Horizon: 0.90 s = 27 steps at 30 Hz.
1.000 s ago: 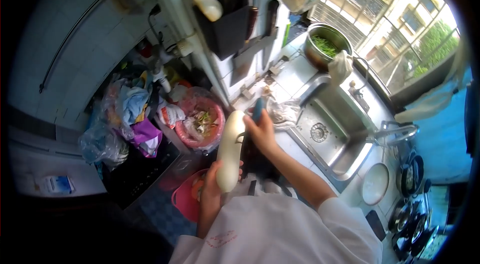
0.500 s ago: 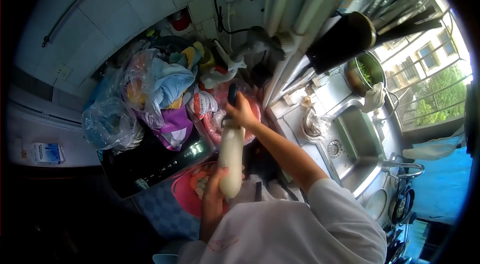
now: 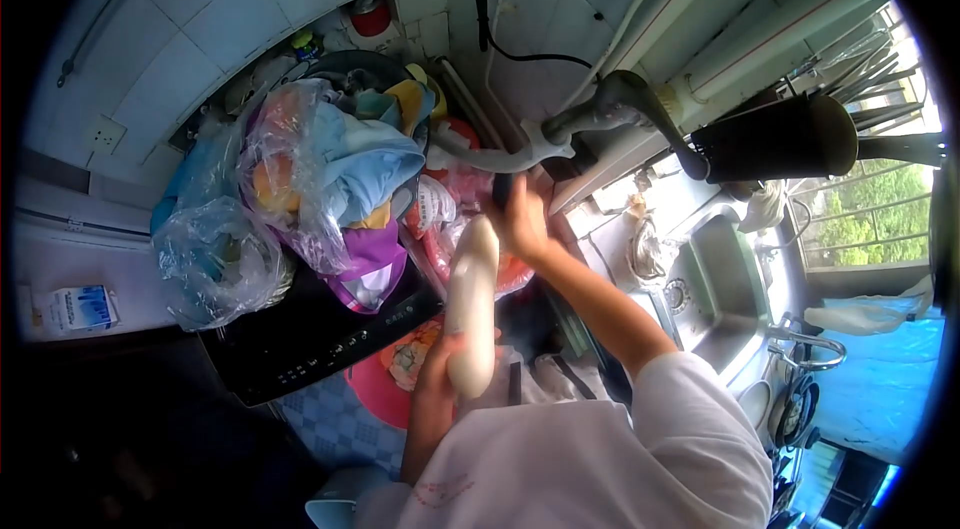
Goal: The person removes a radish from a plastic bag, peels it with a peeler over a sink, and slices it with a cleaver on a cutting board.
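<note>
A long white radish (image 3: 472, 299) slants up from my left hand (image 3: 437, 374), whose fingers are wrapped round its lower end. The radish looks pale and smooth, and its upper tip points away from me. Just to the right of that tip is my right hand (image 3: 525, 219), closed on the black handle of a peeler (image 3: 501, 189). The peeler's head is hard to make out here, and it looks apart from the radish. Below the radish, a pink basin (image 3: 375, 394) with pale, orange-toned pieces in it is on the floor.
Plastic bags and cloths (image 3: 330, 159) are heaped on a black glass-topped appliance (image 3: 320, 334) to the left. A grey drain pipe (image 3: 610, 109) runs close beyond my right hand. At right are a steel sink (image 3: 720, 289) and a hanging black pan (image 3: 775, 139).
My right hand has moved up and right with the peeler, off the radish's upper end. The radish stays in my left hand, now more upright. The camera view has shifted.
</note>
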### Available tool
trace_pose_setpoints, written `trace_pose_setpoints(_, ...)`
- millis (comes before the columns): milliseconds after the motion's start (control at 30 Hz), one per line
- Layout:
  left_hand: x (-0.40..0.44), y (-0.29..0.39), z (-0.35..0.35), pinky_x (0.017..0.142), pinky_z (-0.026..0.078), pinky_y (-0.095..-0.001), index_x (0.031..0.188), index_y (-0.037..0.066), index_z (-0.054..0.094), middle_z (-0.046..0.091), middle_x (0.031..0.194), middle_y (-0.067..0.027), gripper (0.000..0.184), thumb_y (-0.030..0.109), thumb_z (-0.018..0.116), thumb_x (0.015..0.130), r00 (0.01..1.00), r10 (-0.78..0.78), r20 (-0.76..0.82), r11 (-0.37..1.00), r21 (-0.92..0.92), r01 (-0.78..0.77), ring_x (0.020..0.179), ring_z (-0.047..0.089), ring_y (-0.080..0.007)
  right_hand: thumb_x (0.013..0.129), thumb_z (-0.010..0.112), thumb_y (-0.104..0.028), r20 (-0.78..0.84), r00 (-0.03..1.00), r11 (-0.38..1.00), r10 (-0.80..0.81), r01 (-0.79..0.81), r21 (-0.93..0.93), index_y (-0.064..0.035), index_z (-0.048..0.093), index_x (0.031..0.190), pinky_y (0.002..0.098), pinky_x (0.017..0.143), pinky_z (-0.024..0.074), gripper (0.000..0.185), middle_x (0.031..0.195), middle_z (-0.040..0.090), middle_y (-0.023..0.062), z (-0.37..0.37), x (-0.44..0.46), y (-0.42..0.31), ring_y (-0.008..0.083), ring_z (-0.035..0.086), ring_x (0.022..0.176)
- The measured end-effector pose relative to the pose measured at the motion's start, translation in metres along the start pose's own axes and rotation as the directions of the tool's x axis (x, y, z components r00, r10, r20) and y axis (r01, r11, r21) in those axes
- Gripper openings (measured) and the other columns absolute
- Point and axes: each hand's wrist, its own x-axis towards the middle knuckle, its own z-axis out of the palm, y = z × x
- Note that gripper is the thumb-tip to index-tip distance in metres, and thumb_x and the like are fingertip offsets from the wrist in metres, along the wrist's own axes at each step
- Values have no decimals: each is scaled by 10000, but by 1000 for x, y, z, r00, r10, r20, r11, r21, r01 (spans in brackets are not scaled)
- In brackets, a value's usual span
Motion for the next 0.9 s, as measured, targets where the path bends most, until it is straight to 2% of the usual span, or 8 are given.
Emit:
trace_pose_setpoints(100,11,1,-3,698,561,-386,1241,-65,416,562,1077,-223,564,297,538,826,1000,-5,24,992,-125,8,841,626,-289,792,698,-150,-6,997,963,71,-68,260,-15,406,1148,337,626,459,481,847,529,79,-11,-42,-37,225,555,718)
trace_pose_setpoints(200,11,2,-1,711,564,-406,1259,-62,396,556,1085,-231,542,259,521,840,1000,-22,-10,991,-133,20,851,626,-301,828,657,-125,402,874,665,273,-474,578,-30,406,1153,284,657,432,421,855,467,28,-25,-52,-71,131,473,788)
trace_pose_setpoints(333,1,6,1,709,564,-390,1248,-73,403,561,1074,-226,588,301,541,817,999,-23,47,992,-121,29,852,626,-296,829,629,-185,166,945,827,281,-326,458,15,394,1066,346,618,448,389,757,510,116,5,-35,-19,179,495,682)
trace_pose_setpoints(400,-11,5,-4,714,564,-384,1240,-78,411,565,1070,-223,604,319,550,806,1000,-20,7,997,-71,20,851,626,-287,815,632,-179,196,882,793,428,-471,386,31,395,1062,392,634,455,401,756,551,182,16,-9,15,253,552,677)
trace_pose_setpoints(500,-21,5,-3,724,557,-367,1226,-84,428,567,1068,-215,637,357,566,787,987,-126,-95,991,-52,121,834,625,-263,809,629,-216,106,963,949,248,-264,173,51,427,1033,459,684,457,402,844,593,262,37,6,34,424,587,804)
trace_pose_setpoints(600,-24,10,9,721,546,-351,1214,-92,440,579,1051,-206,644,376,561,787,969,-5,-247,997,77,25,834,626,-244,801,650,-307,103,993,998,51,-46,-48,18,475,1090,480,653,473,469,798,611,243,52,10,54,428,593,731)
trace_pose_setpoints(767,-25,14,0,697,529,-317,1234,-54,427,582,1043,-192,600,320,555,782,989,-85,-117,996,11,87,799,625,-233,842,609,-299,334,901,852,-277,391,-349,-17,490,1065,395,586,512,379,788,629,165,25,20,40,323,629,675)
trace_pose_setpoints(900,-23,16,8,647,547,-334,1214,-65,438,596,1008,-198,642,373,582,767,994,-8,-105,985,169,26,735,636,-240,838,619,-302,277,884,827,-377,456,-328,-32,523,1017,376,613,520,338,807,628,131,11,12,23,296,634,722)
